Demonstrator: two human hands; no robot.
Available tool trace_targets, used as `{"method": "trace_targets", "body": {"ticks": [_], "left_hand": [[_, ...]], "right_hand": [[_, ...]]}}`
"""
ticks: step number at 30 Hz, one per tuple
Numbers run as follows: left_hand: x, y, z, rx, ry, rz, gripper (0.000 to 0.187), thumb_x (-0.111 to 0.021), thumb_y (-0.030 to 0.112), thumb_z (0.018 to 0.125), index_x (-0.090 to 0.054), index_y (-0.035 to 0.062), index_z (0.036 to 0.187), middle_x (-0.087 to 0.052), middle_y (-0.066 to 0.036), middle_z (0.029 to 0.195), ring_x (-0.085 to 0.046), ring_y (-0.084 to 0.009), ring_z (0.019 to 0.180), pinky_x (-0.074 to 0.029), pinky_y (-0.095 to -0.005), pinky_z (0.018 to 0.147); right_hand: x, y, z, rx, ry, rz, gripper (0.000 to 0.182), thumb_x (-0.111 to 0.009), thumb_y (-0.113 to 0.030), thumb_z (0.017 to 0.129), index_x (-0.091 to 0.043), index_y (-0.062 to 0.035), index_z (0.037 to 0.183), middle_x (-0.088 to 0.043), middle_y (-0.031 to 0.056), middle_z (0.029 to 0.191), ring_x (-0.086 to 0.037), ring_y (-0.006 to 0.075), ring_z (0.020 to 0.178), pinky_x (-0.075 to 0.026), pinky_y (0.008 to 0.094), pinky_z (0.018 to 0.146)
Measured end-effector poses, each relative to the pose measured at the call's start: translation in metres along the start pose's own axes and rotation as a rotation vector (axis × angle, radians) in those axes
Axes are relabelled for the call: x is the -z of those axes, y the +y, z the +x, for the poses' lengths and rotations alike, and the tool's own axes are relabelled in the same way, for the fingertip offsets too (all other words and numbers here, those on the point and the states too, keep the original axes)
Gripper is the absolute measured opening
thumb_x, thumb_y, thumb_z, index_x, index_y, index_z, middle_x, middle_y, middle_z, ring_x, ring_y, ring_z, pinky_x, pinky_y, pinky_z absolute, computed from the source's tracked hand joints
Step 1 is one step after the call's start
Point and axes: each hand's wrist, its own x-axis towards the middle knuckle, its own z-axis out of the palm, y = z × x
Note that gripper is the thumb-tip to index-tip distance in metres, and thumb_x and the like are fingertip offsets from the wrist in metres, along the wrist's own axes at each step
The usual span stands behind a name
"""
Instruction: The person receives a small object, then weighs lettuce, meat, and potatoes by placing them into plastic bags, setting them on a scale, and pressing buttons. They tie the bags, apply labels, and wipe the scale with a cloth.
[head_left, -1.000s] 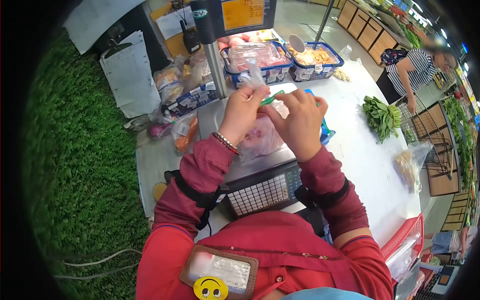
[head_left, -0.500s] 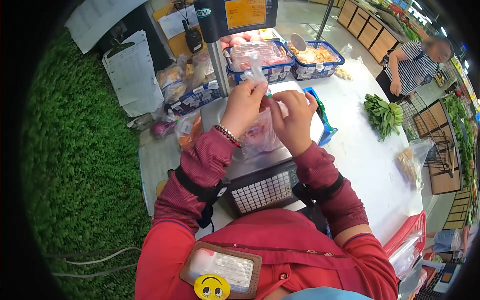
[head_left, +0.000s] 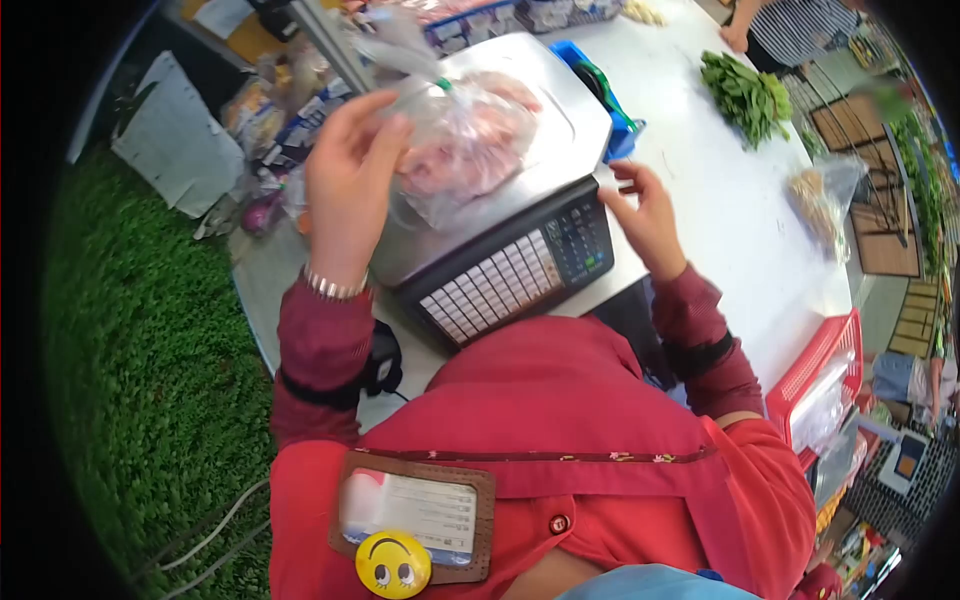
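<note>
A clear plastic bag of pale pink raw meat (head_left: pixel 470 155) rests on the steel weighing plate (head_left: pixel 575 115) of a scale. Green tape (head_left: pixel 443 84) closes its neck, and the twisted top points up and left. At the bag's left edge is my left hand (head_left: pixel 352 170), thumb and fingers apart, fingertips right by the plastic. My right hand (head_left: pixel 645 215) hovers at the right end of the scale's key panel (head_left: pixel 500 280), empty, its fingers loosely curved and spread.
A blue tape dispenser (head_left: pixel 612 130) stands right of the scale. Further right lie leafy greens (head_left: pixel 745 95) and a bagged item (head_left: pixel 825 205). A red basket (head_left: pixel 820 375) sits at the counter's near right. Behind are blue baskets (head_left: pixel 480 25); another person (head_left: pixel 800 30) stands across the counter.
Both hands have come off the bag's neck, which now shows green tape. My left hand moved to the bag's left side, my right hand down to the key panel. The view tilted downward.
</note>
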Motion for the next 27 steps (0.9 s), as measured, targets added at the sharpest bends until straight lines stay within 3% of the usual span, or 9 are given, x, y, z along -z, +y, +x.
{"method": "trace_targets", "body": {"ticks": [1,3,5,9,16,19,22,25,27], "left_hand": [[-0.001,0.002,-0.018,0.016,0.007,-0.018,0.024,-0.057,0.013,0.092,-0.055,0.0013,0.113,-0.064,-0.006,0.092,-0.058,-0.0088,0.076,-0.047,-0.0219,0.069],[-0.010,-0.005,-0.054,0.161,-0.082,-0.071,0.022,-0.055,0.012,0.093,-0.055,0.0018,0.112,-0.063,-0.005,0.090,-0.058,-0.0087,0.075,-0.047,-0.0217,0.069],[-0.019,-0.011,-0.079,0.333,-0.160,-0.169,0.019,-0.057,0.007,0.091,-0.057,0.0003,0.109,-0.062,-0.005,0.091,-0.057,-0.0083,0.077,-0.049,-0.0218,0.071],[-0.027,-0.026,-0.106,0.395,-0.261,-0.247,0.017,-0.057,0.008,0.092,-0.058,0.0003,0.106,-0.061,-0.004,0.091,-0.057,-0.0080,0.077,-0.049,-0.0220,0.072],[-0.032,-0.029,-0.122,0.458,-0.375,-0.231,0.016,-0.057,0.011,0.092,-0.059,0.0014,0.105,-0.061,-0.004,0.088,-0.057,-0.0082,0.076,-0.048,-0.0222,0.071],[-0.035,-0.031,-0.127,0.476,-0.424,-0.276,0.015,-0.056,0.010,0.092,-0.059,0.0010,0.105,-0.061,-0.003,0.087,-0.057,-0.0077,0.078,-0.048,-0.0217,0.073],[-0.033,-0.034,-0.129,0.499,-0.454,-0.273,0.015,-0.056,0.009,0.092,-0.059,0.0012,0.104,-0.061,-0.002,0.088,-0.058,-0.0067,0.082,-0.047,-0.0208,0.075],[-0.028,-0.036,-0.130,0.488,-0.459,-0.244,0.015,-0.056,0.010,0.092,-0.059,0.0010,0.104,-0.061,-0.002,0.087,-0.057,-0.0074,0.082,-0.047,-0.0211,0.074],[-0.026,-0.041,-0.131,0.486,-0.457,-0.234,0.016,-0.055,0.010,0.092,-0.059,0.0004,0.105,-0.061,-0.003,0.086,-0.057,-0.0083,0.081,-0.048,-0.0224,0.072]], "right_hand": [[-0.003,0.032,-0.023,-0.040,0.022,-0.029,0.057,-0.071,-0.026,0.075,-0.052,0.0004,0.123,-0.055,0.0178,0.114,-0.054,0.0250,0.099,-0.045,0.0336,0.087],[-0.012,0.057,-0.057,-0.330,-0.124,0.021,0.074,-0.075,-0.025,0.071,-0.041,0.0026,0.131,-0.050,0.0227,0.122,-0.049,0.0312,0.113,-0.039,0.0365,0.097],[-0.024,0.061,-0.071,-0.184,-0.188,0.180,0.078,-0.075,-0.021,0.071,-0.036,0.0031,0.134,-0.050,0.0236,0.121,-0.049,0.0318,0.114,-0.038,0.0367,0.098],[-0.033,0.067,-0.073,-0.179,-0.140,0.122,0.076,-0.075,-0.014,0.071,-0.035,0.0075,0.131,-0.052,0.0234,0.119,-0.051,0.0313,0.112,-0.039,0.0363,0.098],[-0.053,0.053,-0.067,-0.233,0.025,0.015,0.088,-0.080,-0.035,0.065,-0.037,0.0116,0.126,-0.051,0.0280,0.116,-0.052,0.0350,0.109,-0.041,0.0384,0.095],[-0.053,0.039,-0.062,-0.288,0.010,-0.111,0.089,-0.080,-0.033,0.065,-0.035,0.0112,0.127,-0.052,0.0266,0.115,-0.053,0.0347,0.109,-0.041,0.0393,0.095],[-0.047,0.057,-0.066,-0.126,-0.038,0.009,0.082,-0.078,-0.026,0.069,-0.035,0.0094,0.129,-0.053,0.0236,0.115,-0.054,0.0313,0.107,-0.042,0.0374,0.094],[-0.036,0.051,-0.068,-0.314,-0.102,0.216,0.073,-0.075,-0.016,0.073,-0.035,0.0073,0.130,-0.054,0.0203,0.115,-0.054,0.0272,0.106,-0.042,0.0345,0.093],[-0.035,0.043,-0.067,-0.292,-0.115,0.154,0.068,-0.072,-0.013,0.076,-0.035,0.0062,0.130,-0.054,0.0193,0.115,-0.054,0.0253,0.105,-0.042,0.0327,0.093]]}}
